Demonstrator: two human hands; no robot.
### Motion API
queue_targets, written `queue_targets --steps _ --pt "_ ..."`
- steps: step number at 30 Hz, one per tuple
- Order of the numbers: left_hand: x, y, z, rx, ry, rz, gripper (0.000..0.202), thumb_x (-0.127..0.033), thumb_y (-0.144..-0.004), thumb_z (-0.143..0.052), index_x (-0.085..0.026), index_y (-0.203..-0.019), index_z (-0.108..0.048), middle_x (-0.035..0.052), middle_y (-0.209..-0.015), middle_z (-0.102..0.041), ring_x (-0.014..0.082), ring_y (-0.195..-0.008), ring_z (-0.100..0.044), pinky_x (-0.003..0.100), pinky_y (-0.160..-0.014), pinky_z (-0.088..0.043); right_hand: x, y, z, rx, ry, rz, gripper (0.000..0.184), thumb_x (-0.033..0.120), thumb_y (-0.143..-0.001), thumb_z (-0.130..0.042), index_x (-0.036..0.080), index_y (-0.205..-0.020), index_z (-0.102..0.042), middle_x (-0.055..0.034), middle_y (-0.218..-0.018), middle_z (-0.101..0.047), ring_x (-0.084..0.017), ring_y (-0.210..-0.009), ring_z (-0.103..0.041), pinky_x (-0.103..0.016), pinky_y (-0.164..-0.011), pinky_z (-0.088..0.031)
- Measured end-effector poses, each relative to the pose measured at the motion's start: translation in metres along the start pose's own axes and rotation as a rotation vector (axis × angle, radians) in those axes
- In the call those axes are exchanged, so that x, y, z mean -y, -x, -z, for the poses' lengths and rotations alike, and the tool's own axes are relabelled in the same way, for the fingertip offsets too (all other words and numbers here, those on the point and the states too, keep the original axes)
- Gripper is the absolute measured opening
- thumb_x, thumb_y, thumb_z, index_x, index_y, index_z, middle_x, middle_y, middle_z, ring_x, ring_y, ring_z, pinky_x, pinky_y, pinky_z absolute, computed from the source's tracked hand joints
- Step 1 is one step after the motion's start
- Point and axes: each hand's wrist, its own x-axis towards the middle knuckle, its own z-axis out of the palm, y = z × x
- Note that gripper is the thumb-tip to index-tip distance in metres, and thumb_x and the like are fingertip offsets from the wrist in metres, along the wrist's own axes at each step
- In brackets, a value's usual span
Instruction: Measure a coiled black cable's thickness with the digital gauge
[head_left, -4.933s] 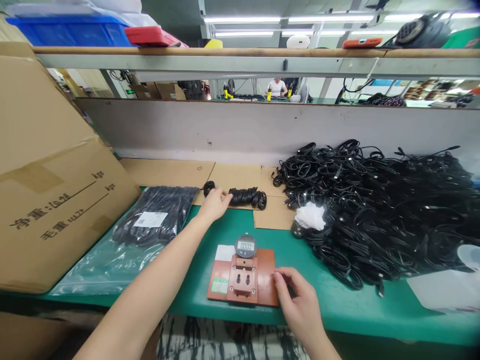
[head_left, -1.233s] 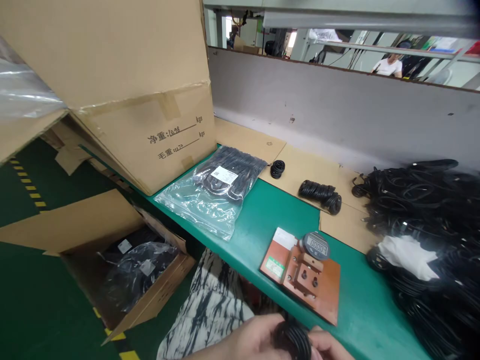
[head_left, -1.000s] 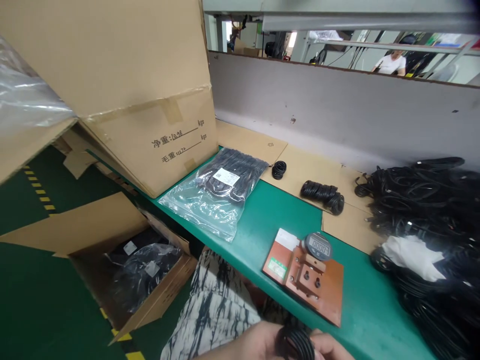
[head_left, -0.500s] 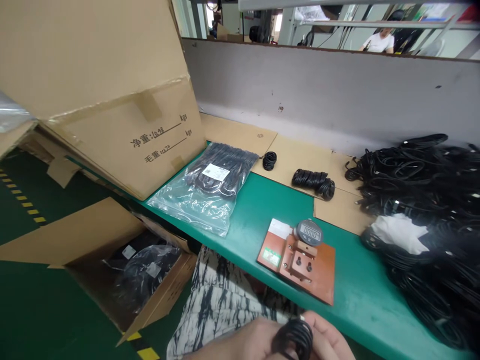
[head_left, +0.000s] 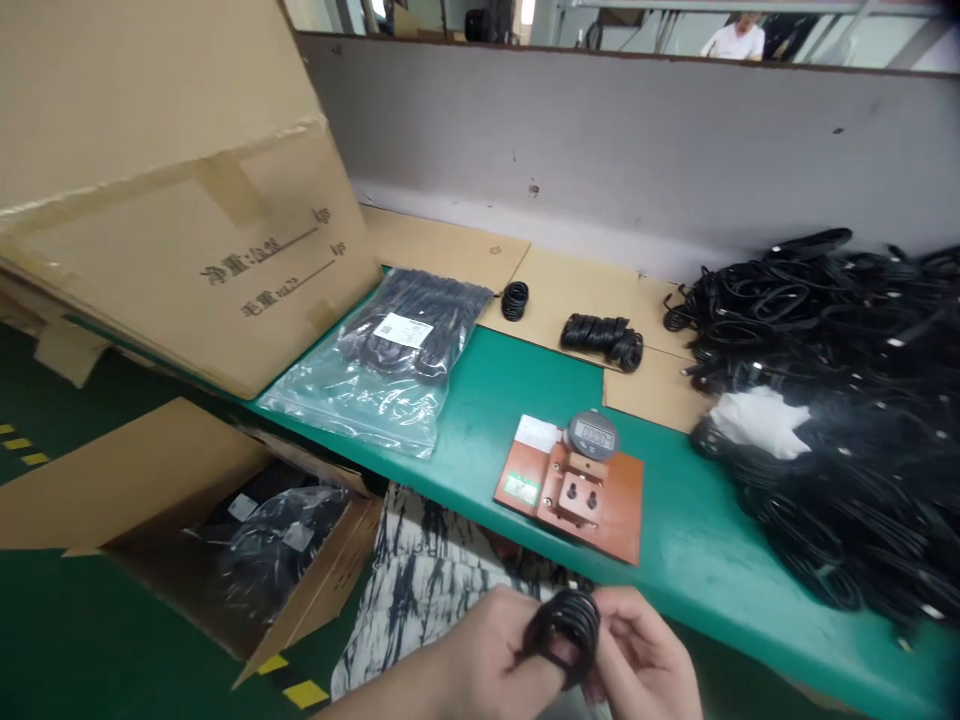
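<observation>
Both my hands hold a small black coiled cable [head_left: 564, 630] in front of my lap, below the green table's front edge [head_left: 480, 505]. My left hand [head_left: 480, 665] grips the coil from the left and my right hand [head_left: 645, 665] pinches it from the right. On the table just beyond sits a brown test fixture [head_left: 574, 487] with a round digital gauge [head_left: 592, 436]. Farther back on cardboard lie a single coil [head_left: 514, 299] and a row of coiled cables [head_left: 602, 338].
A big heap of black cables [head_left: 840, 380] with a white cloth [head_left: 754, 422] fills the table's right. A clear bag of cables [head_left: 382, 355] lies left, beside a large cardboard box [head_left: 180, 200]. An open carton [head_left: 225, 530] with bagged cables stands on the floor.
My hands left the table and fixture and now hold a coil together at my lap. Over the last second the view tilted down and the coil rose into fuller view.
</observation>
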Motion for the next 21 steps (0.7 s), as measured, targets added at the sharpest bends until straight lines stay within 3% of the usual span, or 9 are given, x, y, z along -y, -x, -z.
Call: queue_targets --steps 2,4,6,9,11,15,21 --pt "-0.003 -0.003 0.0 -0.015 0.003 0.008 0.041 -0.042 -0.097 -0.036 -0.016 -0.068 -0.049 0.001 -0.064 -0.045 0.0124 -0.059 -0.044 0.023 -0.056 -0.037 0.005 -0.006 0.005 0.122 0.22 0.386 0.007 0.019 -0.09 -0.061 0.02 -0.087 -0.067 -0.0029 -0.066 -0.066 -0.012 -0.049 -0.058 -0.02 -0.047 -0.046" --pt "-0.003 -0.006 0.002 -0.013 -0.027 0.009 0.038 -0.04 -0.097 -0.037 -0.017 -0.067 -0.041 -0.0013 -0.062 -0.036 0.011 -0.056 -0.035 0.024 -0.053 -0.029 0.012 -0.017 0.012 0.271 0.401 0.661 0.019 0.009 -0.089 -0.053 0.02 -0.098 -0.067 -0.0047 -0.072 -0.068 -0.015 -0.059 -0.063 -0.025 -0.057 -0.05" --pt "0.0 -0.01 0.006 -0.016 -0.09 -0.033 0.034 -0.036 -0.097 -0.037 -0.018 -0.068 -0.037 -0.0019 -0.063 -0.035 0.0112 -0.057 -0.033 0.025 -0.054 -0.027 0.019 -0.029 0.019 0.359 0.559 0.817 0.025 0.006 -0.088 -0.047 0.016 -0.104 -0.064 -0.004 -0.066 -0.063 -0.016 -0.055 -0.058 -0.027 -0.054 -0.044" --pt "0.006 -0.018 0.012 -0.049 -0.188 -0.122 0.028 -0.029 -0.097 -0.037 -0.019 -0.071 -0.036 -0.0019 -0.066 -0.037 0.0115 -0.06 -0.035 0.025 -0.057 -0.028 0.021 -0.047 0.027 0.386 0.814 1.017 0.022 0.008 -0.086 -0.048 0.013 -0.102 -0.063 0.0 -0.055 -0.048 -0.015 -0.049 -0.041 -0.03 -0.049 -0.025" --pt "0.009 -0.024 0.016 -0.068 -0.23 -0.163 0.026 -0.024 -0.097 -0.036 -0.019 -0.072 -0.035 -0.0024 -0.066 -0.038 0.0111 -0.06 -0.036 0.024 -0.058 -0.028 0.019 -0.057 0.031 0.353 0.932 1.1 0.018 0.009 -0.086 -0.052 0.013 -0.1 -0.062 0.0014 -0.053 -0.044 -0.015 -0.05 -0.036 -0.032 -0.052 -0.019" --pt "0.014 -0.032 0.026 -0.059 -0.299 -0.209 0.026 -0.021 -0.097 -0.037 -0.02 -0.072 -0.033 -0.0033 -0.066 -0.036 0.0106 -0.059 -0.034 0.024 -0.058 -0.027 0.009 -0.068 0.033 0.281 0.945 1.173 0.017 0.012 -0.089 -0.054 0.013 -0.105 -0.061 0.0024 -0.055 -0.043 -0.015 -0.053 -0.035 -0.031 -0.054 -0.02" --pt "0.017 -0.034 0.036 -0.029 -0.313 -0.067 0.03 -0.028 -0.098 -0.035 -0.018 -0.07 -0.04 -0.0021 -0.063 -0.042 0.0112 -0.057 -0.036 0.025 -0.055 -0.028 -0.003 -0.072 0.033 0.245 0.959 1.122 0.028 0.011 -0.091 -0.055 0.013 -0.118 -0.059 0.0022 -0.056 -0.043 -0.015 -0.056 -0.035 -0.031 -0.055 -0.022"
